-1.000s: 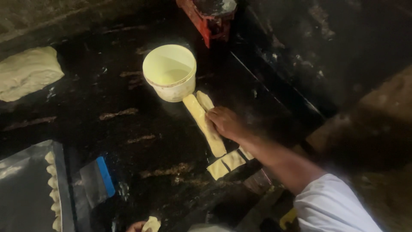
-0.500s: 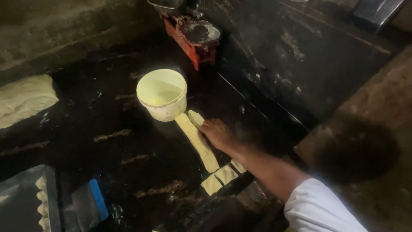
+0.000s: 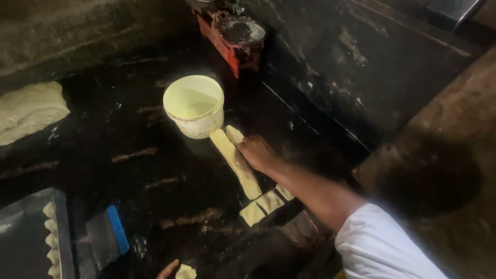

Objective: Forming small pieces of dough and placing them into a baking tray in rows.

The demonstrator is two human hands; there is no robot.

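My right hand [image 3: 257, 153] rests palm down on the dark worktop, touching the upper end of a long pale dough strip [image 3: 236, 163] that runs from the yellow-white plastic tub [image 3: 194, 105] toward me. A short dough piece [image 3: 234, 134] lies just above the hand. Several cut square dough pieces [image 3: 266, 204] lie at the strip's near end. Only the fingertips of my left hand [image 3: 168, 269] show at the bottom edge, next to a small dough piece [image 3: 186, 272]; its grip cannot be made out.
A large dough slab [image 3: 28, 109] lies at far left. A tray [image 3: 23, 243] with a row of shaped dough pieces [image 3: 50, 240] sits at bottom left, a blue-handled scraper [image 3: 107, 235] beside it. A red scale [image 3: 232, 39] stands at the back.
The view has shifted, so the tub and strip sit lower and further right in frame. My right hand has slid slightly up the strip. The left fingertips are back at the bottom edge.
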